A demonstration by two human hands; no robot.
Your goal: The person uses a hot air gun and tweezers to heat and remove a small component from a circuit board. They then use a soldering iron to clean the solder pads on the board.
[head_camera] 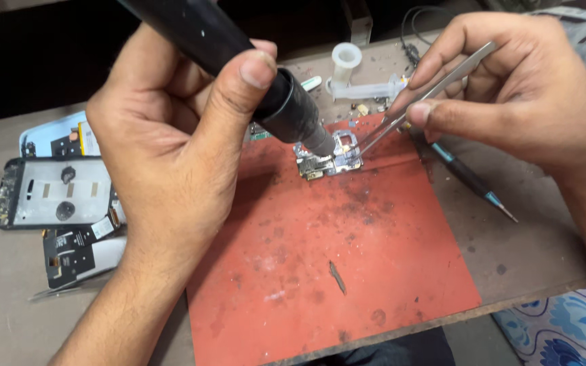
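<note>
My left hand (171, 149) grips a thick black hot-air tool (239, 61), its metal nozzle pointing down onto a small circuit board (330, 163) on a red work mat (347, 271). My right hand (530, 95) pinches metal tweezers (428, 91), whose tips touch the board's right edge next to a square metal frame on it. The nozzle and tweezer tips meet over the board from opposite sides.
A dismantled phone frame (49, 193) and loose phone parts lie at the left. A teal-tipped screwdriver (466, 176) rests right of the mat. A white plastic spool holder (354, 74) stands behind. A small dark sliver (337, 278) lies on the mat. The table's front edge runs bottom right.
</note>
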